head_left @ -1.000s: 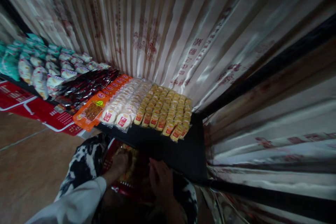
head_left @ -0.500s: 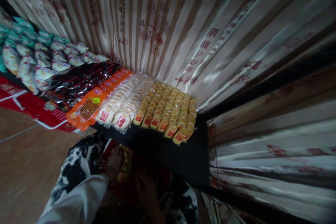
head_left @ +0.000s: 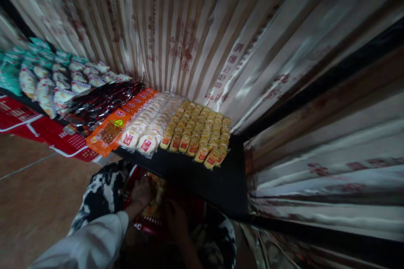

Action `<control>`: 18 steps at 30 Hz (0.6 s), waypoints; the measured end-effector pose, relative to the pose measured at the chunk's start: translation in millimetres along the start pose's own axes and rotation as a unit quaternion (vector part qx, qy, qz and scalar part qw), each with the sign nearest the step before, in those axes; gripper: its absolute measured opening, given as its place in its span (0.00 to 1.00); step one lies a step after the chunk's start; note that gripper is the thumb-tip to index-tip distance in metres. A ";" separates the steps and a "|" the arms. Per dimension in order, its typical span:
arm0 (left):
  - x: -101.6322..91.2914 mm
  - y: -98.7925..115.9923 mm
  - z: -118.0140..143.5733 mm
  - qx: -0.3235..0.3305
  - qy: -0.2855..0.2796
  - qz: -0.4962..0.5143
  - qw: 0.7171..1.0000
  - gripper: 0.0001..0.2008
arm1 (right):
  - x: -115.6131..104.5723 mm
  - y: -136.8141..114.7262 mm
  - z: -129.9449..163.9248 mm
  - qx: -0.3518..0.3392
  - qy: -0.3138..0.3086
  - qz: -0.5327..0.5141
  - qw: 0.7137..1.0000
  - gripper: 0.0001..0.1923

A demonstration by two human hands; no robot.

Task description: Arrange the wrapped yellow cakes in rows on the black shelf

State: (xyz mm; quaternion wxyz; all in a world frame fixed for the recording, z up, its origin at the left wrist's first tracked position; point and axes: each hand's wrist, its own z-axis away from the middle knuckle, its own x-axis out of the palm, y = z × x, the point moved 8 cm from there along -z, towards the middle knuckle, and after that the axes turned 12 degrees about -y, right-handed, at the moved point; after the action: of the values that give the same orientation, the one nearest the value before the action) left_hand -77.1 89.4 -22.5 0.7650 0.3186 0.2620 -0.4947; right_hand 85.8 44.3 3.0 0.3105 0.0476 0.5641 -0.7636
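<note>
Both my hands are low in the dark, inside a red carton (head_left: 148,222) that rests between my knees in black-and-white patterned trousers (head_left: 101,193). My left hand (head_left: 141,193), in a white sleeve, lies on yellow snack packets (head_left: 155,201) in the carton. My right hand (head_left: 176,222) reaches into the carton beside it; its fingers are too dark to make out. Just ahead, a black shelf (head_left: 217,185) carries rows of yellow snack packets (head_left: 198,134) at its right end.
Left of the yellow rows lie white round cakes (head_left: 148,128), orange packets (head_left: 110,132), dark red packets (head_left: 101,103) and green-white bags (head_left: 47,80). A striped glossy curtain (head_left: 195,38) hangs behind and to the right. Brown floor (head_left: 34,201) is at the left.
My right hand has sunk deeper into the carton and grown darker. My left hand stays on the packets. The view swayed slightly.
</note>
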 end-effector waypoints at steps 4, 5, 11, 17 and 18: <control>1.8 9.5 34.1 0.030 0.011 0.076 0.997 0.29 | -7.0 10.2 -1.2 0.035 0.035 -0.084 0.995 0.20; 2.1 12.9 43.4 0.050 0.013 0.103 0.993 0.31 | -8.8 12.3 -1.2 0.043 0.045 -0.115 0.991 0.22; -9.0 40.9 89.2 0.227 0.058 0.161 0.959 0.36 | -19.2 0.1 4.6 0.007 0.055 -0.275 0.960 0.28; -23.2 55.9 109.8 0.292 0.067 0.190 0.935 0.32 | -37.5 -13.0 22.3 0.020 0.066 -0.346 0.936 0.29; -27.7 58.9 113.7 0.302 0.063 0.194 0.931 0.33 | -40.1 -15.3 24.8 0.019 0.066 -0.355 0.932 0.28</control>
State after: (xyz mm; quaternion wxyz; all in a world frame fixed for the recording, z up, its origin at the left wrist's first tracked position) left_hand -23.3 39.0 85.8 0.6955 0.6100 0.0811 -0.3709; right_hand 116.7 41.6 41.5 -0.0201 -0.0991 0.5486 -0.8300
